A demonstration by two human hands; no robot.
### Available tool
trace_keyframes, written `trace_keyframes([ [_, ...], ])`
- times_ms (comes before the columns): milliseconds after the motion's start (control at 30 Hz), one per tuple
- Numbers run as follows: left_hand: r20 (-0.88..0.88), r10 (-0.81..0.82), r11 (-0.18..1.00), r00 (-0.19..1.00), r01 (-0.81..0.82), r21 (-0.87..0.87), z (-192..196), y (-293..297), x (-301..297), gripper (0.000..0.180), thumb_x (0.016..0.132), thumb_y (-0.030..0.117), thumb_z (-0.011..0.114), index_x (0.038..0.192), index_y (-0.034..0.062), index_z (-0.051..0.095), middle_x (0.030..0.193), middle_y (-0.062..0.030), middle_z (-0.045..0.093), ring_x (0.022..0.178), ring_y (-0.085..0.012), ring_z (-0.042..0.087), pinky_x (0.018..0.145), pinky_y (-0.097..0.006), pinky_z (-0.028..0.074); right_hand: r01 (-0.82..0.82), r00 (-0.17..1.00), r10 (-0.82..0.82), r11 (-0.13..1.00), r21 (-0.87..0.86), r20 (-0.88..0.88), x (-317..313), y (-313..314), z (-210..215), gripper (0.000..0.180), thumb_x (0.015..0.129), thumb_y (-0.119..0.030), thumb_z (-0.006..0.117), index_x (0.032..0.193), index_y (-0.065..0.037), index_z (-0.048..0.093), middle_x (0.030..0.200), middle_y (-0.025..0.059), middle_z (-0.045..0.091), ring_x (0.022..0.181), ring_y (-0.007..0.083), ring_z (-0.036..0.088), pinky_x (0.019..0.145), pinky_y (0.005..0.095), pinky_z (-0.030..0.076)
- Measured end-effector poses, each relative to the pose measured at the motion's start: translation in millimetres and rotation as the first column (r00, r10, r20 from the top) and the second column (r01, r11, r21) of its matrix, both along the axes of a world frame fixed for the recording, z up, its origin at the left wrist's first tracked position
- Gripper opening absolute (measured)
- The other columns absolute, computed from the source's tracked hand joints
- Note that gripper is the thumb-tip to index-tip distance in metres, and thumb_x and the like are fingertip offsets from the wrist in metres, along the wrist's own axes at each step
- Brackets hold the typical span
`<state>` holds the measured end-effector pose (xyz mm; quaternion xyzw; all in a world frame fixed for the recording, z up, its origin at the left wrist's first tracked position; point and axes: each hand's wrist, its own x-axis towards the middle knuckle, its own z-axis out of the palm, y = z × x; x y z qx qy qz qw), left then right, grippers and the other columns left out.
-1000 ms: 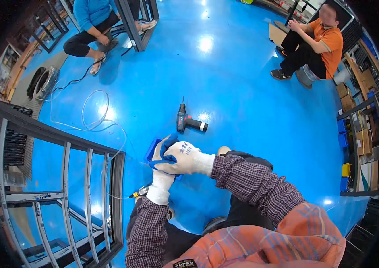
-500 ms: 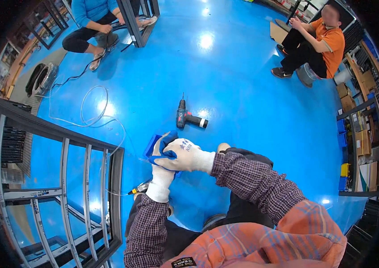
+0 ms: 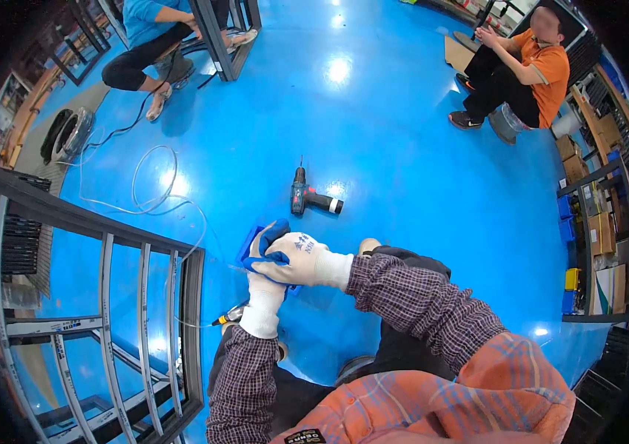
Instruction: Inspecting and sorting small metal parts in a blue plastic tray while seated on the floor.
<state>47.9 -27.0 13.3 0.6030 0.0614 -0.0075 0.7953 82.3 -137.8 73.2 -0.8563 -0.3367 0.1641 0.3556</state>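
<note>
Both my hands wear white gloves with blue palms and are brought together low in front of me. My right hand [image 3: 296, 257] is closed, its fingers curled over my left hand [image 3: 263, 285]. The left also looks closed, though the right covers much of it. Whatever lies between them is hidden. Just beyond the gloves, a blue plastic bin [image 3: 250, 241] shows partly on the floor. Farther off lies a black cordless drill [image 3: 307, 198] with a bit in its chuck. Beside my left wrist is a slim dark tool with a yellow band [image 3: 231, 314], joined to a clear hose.
A dark metal frame with grey bars [image 3: 109, 296] stands at my left. The clear hose [image 3: 136, 177] loops across the blue floor. One person in blue [image 3: 148, 22] sits by another frame; a person in orange [image 3: 544, 66] sits far right. Shelving with boxes [image 3: 601, 240] lines the right side.
My hands keep nearly the same joined pose. The whole view has shifted slightly. At the far left, the person in blue has moved a hand back toward the upright frame.
</note>
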Motion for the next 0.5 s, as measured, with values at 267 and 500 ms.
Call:
trace_keyframes([
  [267, 0.046, 0.016, 0.992, 0.999, -0.022, 0.122, -1, -3, -3, 0.033, 0.089, 0.008, 0.048, 0.122, 0.0034, 0.054, 0.119, -0.0117, 0.058, 0.11, -0.0249, 0.055, 0.099, -0.036, 0.042, 0.029, 0.998, -0.03, 0.999, -0.022, -0.06, -1, -1, 1, 0.048, 0.091, -0.038, 0.051, 0.065, 0.001, 0.059, 0.063, 0.0132, 0.062, 0.052, 0.0276, 0.056, 0.053, 0.0344, 0.046],
  [500, 0.033, -0.06, 0.998, 0.998, 0.06, -0.016, -8, 10, -1, 0.034, 0.087, 0.006, 0.051, 0.121, 0.0016, 0.054, 0.118, -0.0118, 0.058, 0.11, -0.025, 0.055, 0.098, -0.035, 0.043, 0.072, 0.997, -0.072, 0.994, 0.081, -0.001, -4, 2, -17, 0.057, 0.095, -0.044, 0.04, 0.065, 0.001, 0.058, 0.058, 0.0119, 0.058, 0.046, 0.0251, 0.049, 0.05, 0.0351, 0.045],
])
